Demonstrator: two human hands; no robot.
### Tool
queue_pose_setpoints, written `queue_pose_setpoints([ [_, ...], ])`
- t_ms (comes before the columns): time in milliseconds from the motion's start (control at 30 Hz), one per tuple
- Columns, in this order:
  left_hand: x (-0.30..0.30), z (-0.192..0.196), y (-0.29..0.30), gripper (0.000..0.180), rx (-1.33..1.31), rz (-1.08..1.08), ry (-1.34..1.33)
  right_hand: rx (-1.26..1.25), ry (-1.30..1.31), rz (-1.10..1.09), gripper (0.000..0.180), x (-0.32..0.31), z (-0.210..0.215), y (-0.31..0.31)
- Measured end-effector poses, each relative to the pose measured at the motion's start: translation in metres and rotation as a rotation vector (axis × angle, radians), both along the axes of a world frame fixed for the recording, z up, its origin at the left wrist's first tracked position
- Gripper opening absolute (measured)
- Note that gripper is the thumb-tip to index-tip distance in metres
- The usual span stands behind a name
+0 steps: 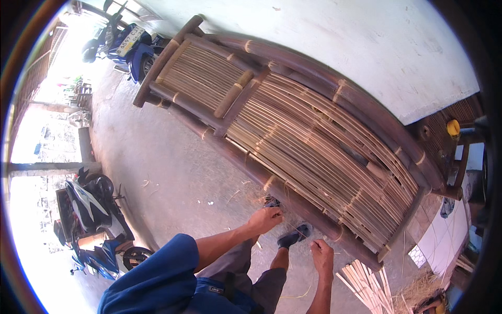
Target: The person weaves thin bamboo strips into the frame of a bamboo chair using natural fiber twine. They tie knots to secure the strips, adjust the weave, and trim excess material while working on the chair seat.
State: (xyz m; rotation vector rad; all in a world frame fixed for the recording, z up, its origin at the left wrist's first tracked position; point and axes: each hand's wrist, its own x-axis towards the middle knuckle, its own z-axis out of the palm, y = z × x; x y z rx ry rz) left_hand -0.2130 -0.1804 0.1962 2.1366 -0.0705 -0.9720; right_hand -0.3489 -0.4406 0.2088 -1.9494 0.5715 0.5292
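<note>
A long bamboo lounger with dark brown pole edges and thin slats stretches across the middle and right. Pale lashings wrap its joints. My left hand is closed in front of its near pole, fingers curled and pressed together. Farther right, my right hand is also closed, thumb against the fingers, beside the same pole and apart from it. Whatever either hand pinches, perhaps a thin strand, is too small to make out. A slatted headrest section forms the lounger's far left end.
Split bamboo strips lie on the floor at lower right, near a heap of straw-like fibre. A white wall stands behind the lounger. Parked motorbikes are at left, one blue, another black and white. My shoe is beside the pole.
</note>
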Motion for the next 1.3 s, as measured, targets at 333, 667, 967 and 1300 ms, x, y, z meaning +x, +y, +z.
queue_pose_setpoints([
  [333, 0.000, -0.012, 0.005, 0.029, 0.033, -0.095, -0.100, -0.016, -0.004, -0.036, 0.023, 0.017, 0.018, 0.011],
  [667, -0.006, -0.017, 0.013, 0.027, 0.213, -0.109, -0.039, -0.040, 0.006, -0.037, 0.020, 0.033, 0.021, 0.022],
  [967, -0.008, -0.003, -0.026, 0.050, -0.275, -0.367, -0.472, -0.136, -0.151, 0.200, 0.023, 0.049, 0.020, 0.042],
  [1300, -0.002, 0.026, -0.046, 0.058, -0.406, -0.226, -0.602, -0.238, -0.102, 0.258, 0.029, 0.069, 0.041, 0.027],
])
